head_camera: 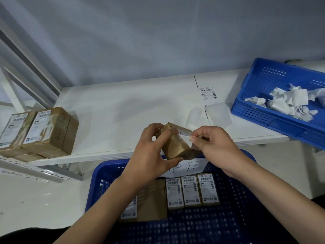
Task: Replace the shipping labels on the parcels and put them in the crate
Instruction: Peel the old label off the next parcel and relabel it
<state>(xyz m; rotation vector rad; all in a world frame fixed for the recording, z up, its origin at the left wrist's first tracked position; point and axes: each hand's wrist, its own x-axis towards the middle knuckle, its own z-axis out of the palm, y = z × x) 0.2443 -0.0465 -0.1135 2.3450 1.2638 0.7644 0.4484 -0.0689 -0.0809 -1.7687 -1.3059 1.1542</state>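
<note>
A person's left hand (153, 148) grips a small brown parcel (175, 145) above the near edge of the white tabletop (123, 106), while the right hand (211, 143) pinches a strip of label or clear tape (184, 133) at the parcel's right side; whether it is coming off or going on cannot be told. The parcel sits between the two hands, tilted, just over the far rim of the near blue crate (237, 199). Inside that crate, three labelled parcels (190, 190) stand side by side near a larger labelled box (149, 205), suggesting the job is partly done. At far left, a stack of brown parcels (44, 131) apparently awaits fresh labels. A sheet of new labels (207, 93) lies at the tabletop's far right, beside a second blue crate (274, 95) holding torn label scraps (288, 101).
</note>
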